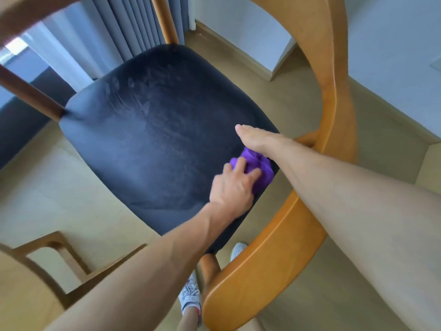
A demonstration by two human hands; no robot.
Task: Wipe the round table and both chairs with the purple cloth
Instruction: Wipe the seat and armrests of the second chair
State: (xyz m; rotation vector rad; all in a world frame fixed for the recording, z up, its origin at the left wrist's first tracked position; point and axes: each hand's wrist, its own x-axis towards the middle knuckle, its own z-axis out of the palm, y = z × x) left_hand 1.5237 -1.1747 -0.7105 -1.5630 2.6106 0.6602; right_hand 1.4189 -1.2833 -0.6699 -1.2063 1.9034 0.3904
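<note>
Looking down from the head camera, a wooden chair (329, 96) fills the view, its dark blue cushioned seat (152, 144) framed by a curved, honey-coloured backrest and armrest that sweeps round the right side. The purple cloth (259, 167) lies bunched at the right edge of the seat, close to where the armrest post meets the frame. The left hand (232, 185) reaches in from the lower left, its fingers curled over the cloth and gripping it against the cushion. The right hand (256, 139) comes in from the right with its forearm crossing over the armrest; the hand sits just above the cloth and touches its upper edge, but the fingers are turned away from the camera, so whether they grasp the cloth or lie loose cannot be told. Faint streaks show on the seat's fabric toward its far left part. Beneath the chair, pale grey shoes (191, 297) stand on the light wood floor (59, 187). Grey curtains (114, 27) hang beyond the chair at the top, and part of another wooden frame (52, 254) shows at the lower left
</note>
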